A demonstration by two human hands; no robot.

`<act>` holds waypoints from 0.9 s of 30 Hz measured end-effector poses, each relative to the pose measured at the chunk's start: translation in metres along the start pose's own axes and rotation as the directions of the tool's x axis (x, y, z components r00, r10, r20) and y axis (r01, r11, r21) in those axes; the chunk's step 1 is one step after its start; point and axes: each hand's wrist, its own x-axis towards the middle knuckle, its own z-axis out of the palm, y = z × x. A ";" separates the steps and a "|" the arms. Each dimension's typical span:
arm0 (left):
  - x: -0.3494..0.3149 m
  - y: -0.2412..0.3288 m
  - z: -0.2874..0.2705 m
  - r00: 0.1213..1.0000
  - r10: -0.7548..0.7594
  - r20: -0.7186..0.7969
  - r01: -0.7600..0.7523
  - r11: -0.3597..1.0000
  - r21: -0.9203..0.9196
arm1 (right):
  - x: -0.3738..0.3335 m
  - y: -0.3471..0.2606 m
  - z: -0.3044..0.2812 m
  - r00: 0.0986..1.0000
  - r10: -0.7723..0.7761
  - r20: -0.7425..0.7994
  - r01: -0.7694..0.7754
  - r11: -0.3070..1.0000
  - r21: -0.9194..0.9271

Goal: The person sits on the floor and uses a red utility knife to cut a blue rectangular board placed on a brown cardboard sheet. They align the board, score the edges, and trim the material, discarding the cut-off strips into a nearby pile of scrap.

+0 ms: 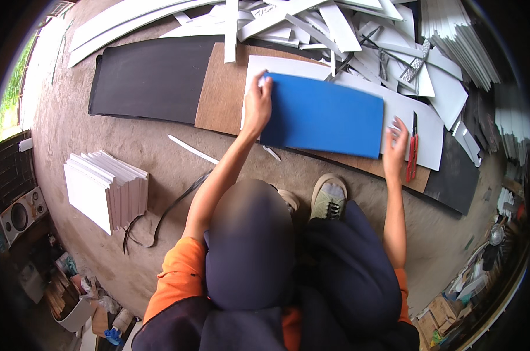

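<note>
My left hand (258, 105) grips the upper left corner of a flat blue rectangular sheet (323, 114), with the thumb over its edge. The sheet lies over a larger white sheet (420, 126), which rests on a brown wooden board (219, 88). Just past the blue sheet's right edge is my right hand (396, 143), its fingers apart and slightly blurred, seemingly holding nothing. Beside that hand, red-handled scissors (413, 152) with a dark blade lie on the white sheet. Beneath the board stretches a long black mat (151, 76).
White offcut strips (338, 29) are heaped beyond the board. To the left, a stack of white sheets (89, 190) stands on the concrete floor (113, 137) near a dark strap (168, 213). A speaker (20, 216) sits at the far left. My shoes (329, 196) are close to the board.
</note>
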 end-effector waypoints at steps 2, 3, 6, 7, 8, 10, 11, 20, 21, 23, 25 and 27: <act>0.005 0.006 -0.003 0.997 -0.074 -0.005 0.074 0.997 0.004 | -0.004 0.001 0.014 0.993 -0.082 0.090 0.089 0.993 -0.074; 0.011 0.001 -0.008 1.000 0.014 -0.025 -0.013 0.999 0.040 | -0.002 -0.001 0.018 0.978 -0.169 0.126 0.193 0.958 -0.214; 0.010 -0.011 -0.022 0.990 0.130 0.044 -0.138 0.937 0.322 | -0.002 -0.009 0.024 0.979 0.010 0.203 0.015 0.993 -0.119; 0.008 -0.014 -0.024 0.979 0.199 0.048 -0.201 0.890 0.409 | -0.002 -0.012 0.025 0.967 0.085 0.240 -0.071 0.995 -0.066; 0.004 -0.016 -0.026 0.981 0.184 0.061 -0.192 0.880 0.435 | -0.005 -0.012 0.026 0.970 0.083 0.230 -0.069 0.995 -0.068; 0.002 -0.021 -0.027 0.988 0.148 0.044 -0.154 0.959 0.236 | -0.009 -0.013 0.031 0.974 0.068 0.216 -0.057 0.997 -0.058; 0.001 -0.023 -0.027 0.991 0.130 0.039 -0.134 0.982 0.133 | -0.006 -0.013 0.032 0.974 0.066 0.219 -0.064 0.998 -0.014; -0.012 -0.029 -0.022 0.977 0.211 -0.006 -0.206 0.959 0.197 | 0.054 -0.023 0.054 0.991 -0.044 0.124 0.045 0.999 -0.004; -0.012 -0.028 -0.022 0.976 0.219 -0.007 -0.214 0.959 0.184 | 0.071 -0.023 0.061 0.990 -0.023 0.141 0.016 0.999 0.046; -0.012 -0.023 -0.019 0.982 0.190 0.009 -0.190 0.972 0.139 | 0.101 -0.024 0.073 0.993 -0.058 0.107 0.057 0.998 0.012; -0.011 -0.027 -0.021 0.981 0.196 0.008 -0.195 0.970 0.147 | 0.115 -0.048 0.089 0.990 -0.007 0.138 0.004 1.000 0.024; -0.010 -0.029 -0.022 0.979 0.202 0.000 -0.199 0.967 0.156 | 0.121 -0.059 0.111 0.982 0.148 0.118 -0.144 0.989 -0.040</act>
